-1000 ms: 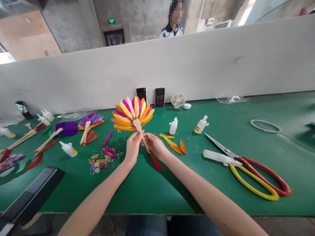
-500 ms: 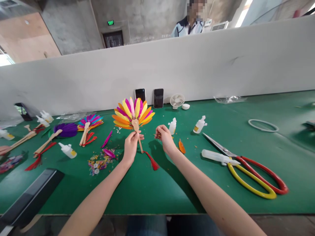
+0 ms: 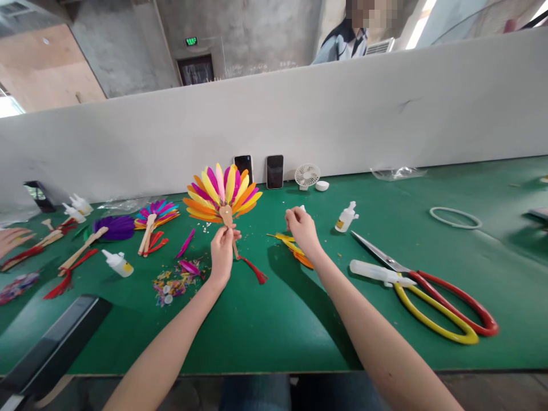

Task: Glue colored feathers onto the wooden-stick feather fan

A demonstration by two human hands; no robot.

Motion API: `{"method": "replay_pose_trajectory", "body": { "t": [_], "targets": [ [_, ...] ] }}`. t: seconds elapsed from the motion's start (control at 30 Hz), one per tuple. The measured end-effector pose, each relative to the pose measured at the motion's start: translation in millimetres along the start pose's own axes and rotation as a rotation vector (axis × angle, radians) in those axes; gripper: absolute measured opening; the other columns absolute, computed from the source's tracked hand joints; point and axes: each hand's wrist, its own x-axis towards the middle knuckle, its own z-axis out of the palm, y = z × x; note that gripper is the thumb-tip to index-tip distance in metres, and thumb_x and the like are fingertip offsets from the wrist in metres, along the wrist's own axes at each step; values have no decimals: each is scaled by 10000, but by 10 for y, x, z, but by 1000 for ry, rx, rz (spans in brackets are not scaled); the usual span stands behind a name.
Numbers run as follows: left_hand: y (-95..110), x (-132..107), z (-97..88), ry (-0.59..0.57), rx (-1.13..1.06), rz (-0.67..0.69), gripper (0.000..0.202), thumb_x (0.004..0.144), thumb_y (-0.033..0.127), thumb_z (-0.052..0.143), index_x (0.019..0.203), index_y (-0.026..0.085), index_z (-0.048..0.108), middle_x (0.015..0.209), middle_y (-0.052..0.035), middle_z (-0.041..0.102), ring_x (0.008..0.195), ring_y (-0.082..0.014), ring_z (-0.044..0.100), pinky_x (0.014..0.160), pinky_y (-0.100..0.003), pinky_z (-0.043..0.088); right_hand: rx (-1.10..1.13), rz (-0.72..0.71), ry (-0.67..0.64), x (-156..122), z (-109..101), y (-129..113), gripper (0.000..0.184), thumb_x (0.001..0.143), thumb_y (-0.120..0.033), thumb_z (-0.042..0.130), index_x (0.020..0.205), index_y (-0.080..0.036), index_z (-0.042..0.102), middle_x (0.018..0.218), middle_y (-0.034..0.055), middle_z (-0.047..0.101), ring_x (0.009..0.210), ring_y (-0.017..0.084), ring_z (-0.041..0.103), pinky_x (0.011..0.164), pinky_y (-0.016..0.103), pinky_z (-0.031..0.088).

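My left hand [image 3: 221,251] is closed around the wooden handle of a feather fan [image 3: 226,212], held upright above the table. Its spread feathers are orange, yellow, magenta and pale pink, and a red tassel [image 3: 257,274] hangs from the handle's lower end. To the right, my right hand [image 3: 303,229] hovers with its fingers curled and pinched together; whatever they may hold is hidden. Beneath it lie yellow feathers [image 3: 287,240] and an orange feather [image 3: 303,260]. A white glue bottle's tip [image 3: 302,208] peeks out behind that hand, the rest being covered.
Large scissors [image 3: 432,291] and a glue bottle [image 3: 377,272] lie on the right, near a standing glue bottle [image 3: 346,217]. Leftward are feather scraps [image 3: 171,285], finished-looking fans [image 3: 148,231] and another person's hand [image 3: 12,241]. Phones [image 3: 274,171] and a small fan [image 3: 307,176] line the partition [image 3: 192,137].
My left hand has carried the feather fan slightly left and up. My right hand has shifted right and up, now in front of the glue bottle, and yellow feathers show beneath it.
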Motion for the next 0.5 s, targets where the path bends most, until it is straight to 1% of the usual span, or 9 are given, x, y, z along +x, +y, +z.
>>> {"method": "replay_pose_trajectory", "body": {
  "t": [0.07,0.13,0.3,0.4,0.5],
  "targets": [
    [-10,-2,0,15,-2,2,222,716,357,546,787,151,586,666,-19,606,643,-137,600,687,-286,474,-58,-41,-46,17,-51,-10,161,760,-264,370,604,-223,381,563,-12,487,563,139,463,577,251,338],
    [-24,-8,2,15,-2,4,226,723,356,539,803,149,584,675,-20,601,644,-132,595,682,-283,473,-139,-64,-82,41,-99,-11,114,742,-230,394,629,-218,403,608,0,533,598,144,498,601,248,347],
    [-39,-41,14,-26,-5,-23,206,735,337,529,811,152,577,678,-15,591,641,-125,587,680,-278,472,-424,-134,-202,98,-220,18,99,737,-180,396,653,-217,434,625,8,551,587,151,493,570,238,320],
    [-28,-63,24,-45,4,-43,200,740,336,518,805,155,575,671,-9,582,642,-124,583,686,-275,466,-567,-120,-195,119,-267,32,136,769,-181,358,694,-216,465,640,22,555,571,157,477,539,238,286],
    [-24,-75,30,-52,4,-53,200,739,340,518,799,158,574,669,-8,580,636,-121,579,683,-272,463,-632,-98,-153,126,-280,10,180,801,-211,326,711,-215,482,660,37,565,566,162,472,524,240,266]
  ]
}}
